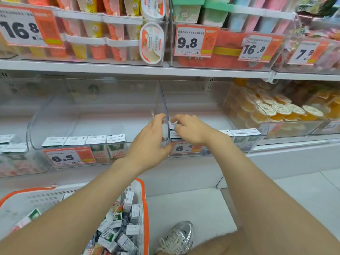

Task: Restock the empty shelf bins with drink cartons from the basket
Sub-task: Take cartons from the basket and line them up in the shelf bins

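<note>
While left hand (151,142) grips the bin wall (164,100), right hand (190,130) pinches 1 carton (173,125).

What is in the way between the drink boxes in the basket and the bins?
Nothing visible does. The left bin is open on top, with only a front row of cartons. The left forearm crosses above the basket; the left hand grips that bin's edge, and the right hand pinches a carton next door.

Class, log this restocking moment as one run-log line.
left hand grips left bin wall | right hand pinches carton in right bin | basket holds cartons
</note>
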Action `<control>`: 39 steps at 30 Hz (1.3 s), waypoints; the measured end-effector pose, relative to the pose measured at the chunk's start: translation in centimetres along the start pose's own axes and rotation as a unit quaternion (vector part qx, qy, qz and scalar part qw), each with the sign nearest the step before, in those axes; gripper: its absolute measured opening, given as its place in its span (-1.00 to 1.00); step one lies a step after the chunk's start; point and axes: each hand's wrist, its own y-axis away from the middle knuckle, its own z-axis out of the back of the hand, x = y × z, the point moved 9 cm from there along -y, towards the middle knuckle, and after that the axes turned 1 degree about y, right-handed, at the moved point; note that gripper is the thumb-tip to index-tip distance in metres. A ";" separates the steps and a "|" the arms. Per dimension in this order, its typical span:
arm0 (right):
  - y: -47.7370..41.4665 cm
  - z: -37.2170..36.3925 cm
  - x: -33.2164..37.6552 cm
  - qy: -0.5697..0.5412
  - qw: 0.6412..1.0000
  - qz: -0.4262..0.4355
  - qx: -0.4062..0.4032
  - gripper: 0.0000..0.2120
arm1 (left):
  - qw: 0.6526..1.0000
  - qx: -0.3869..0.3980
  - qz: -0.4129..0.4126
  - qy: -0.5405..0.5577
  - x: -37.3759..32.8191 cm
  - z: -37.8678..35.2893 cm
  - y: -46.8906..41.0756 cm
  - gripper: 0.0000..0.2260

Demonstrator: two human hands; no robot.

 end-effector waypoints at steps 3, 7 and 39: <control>0.7 -0.1 0.4 0.023 1.000 -0.005 -0.012 -0.40 | 1.000 0.009 -0.001 0.007 0.2 0.0 -0.2 -0.29; 3.1 2.5 2.8 0.038 0.992 0.029 -0.116 -0.49 | 0.999 0.029 -0.012 0.030 0.3 0.8 0.5 -0.32; 9.1 -38.2 13.7 0.397 0.806 0.385 0.212 -0.56 | 0.877 0.324 0.332 -0.129 29.8 -8.3 33.6 -0.62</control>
